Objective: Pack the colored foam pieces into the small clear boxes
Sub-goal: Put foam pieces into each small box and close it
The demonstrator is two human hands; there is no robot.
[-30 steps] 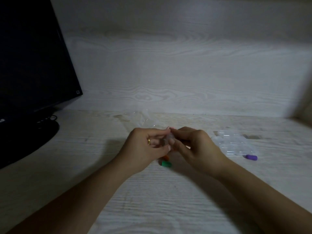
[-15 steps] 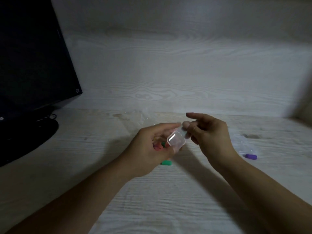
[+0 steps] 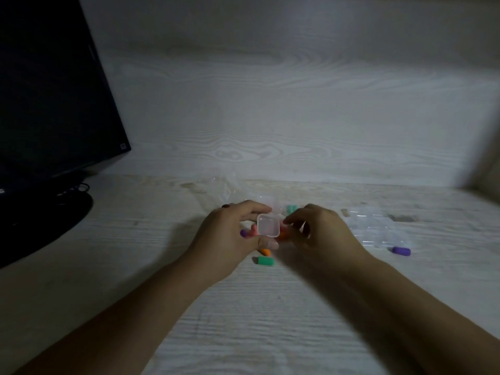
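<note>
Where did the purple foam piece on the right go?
The purple foam piece lies on the desk at the right of the head view, just in front of the pile of clear boxes, beyond the right hand.

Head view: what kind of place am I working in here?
Most likely a home or office computer desk. A dark monitor on its stand sits at the left on a pale wood-grain desk, with a matching back panel behind it. The light is dim.
</note>
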